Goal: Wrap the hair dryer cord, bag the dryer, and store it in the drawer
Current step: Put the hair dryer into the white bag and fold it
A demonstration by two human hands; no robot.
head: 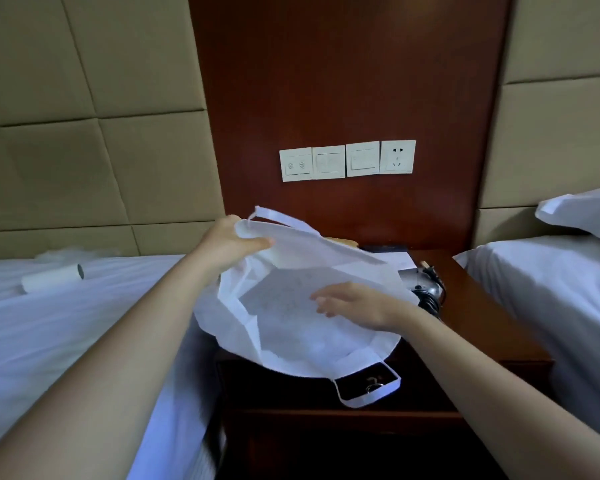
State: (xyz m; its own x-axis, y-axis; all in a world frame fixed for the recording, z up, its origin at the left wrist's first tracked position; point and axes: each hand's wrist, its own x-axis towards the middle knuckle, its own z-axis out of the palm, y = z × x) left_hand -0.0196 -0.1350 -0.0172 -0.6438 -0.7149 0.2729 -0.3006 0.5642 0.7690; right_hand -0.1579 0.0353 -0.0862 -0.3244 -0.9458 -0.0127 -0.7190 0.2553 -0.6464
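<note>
- Dark red-brown wooden wall panel point(326, 81) stands at the back, with soft tan padded wall squares point(84, 133) on both sides.
- Four white switch and plug plates point(347, 161) sit in a row on the wood.
- A dark wooden bedside table point(471, 292) stands between a bed with a white sheet on the left point(66, 323) and another white bed on the right point(551, 289), which has a white pillow point(586, 213).
- A white paper roll point(52, 278) lies on the left bed.
- A big thin white cloth bag point(291, 323) hangs over the table.
- The left hand point(229, 242) pinches the bag's top edge and lifts it.
- The right hand point(354, 303) is wide, fingers straight, over the bag's lower side.
- The grey hair dryer point(420, 277) lies on the table just right of the bag, partly hidden, with its black cord point(430, 299) bunched beside it.
- The dark drawer front point(291, 386) sits under the table top.
</note>
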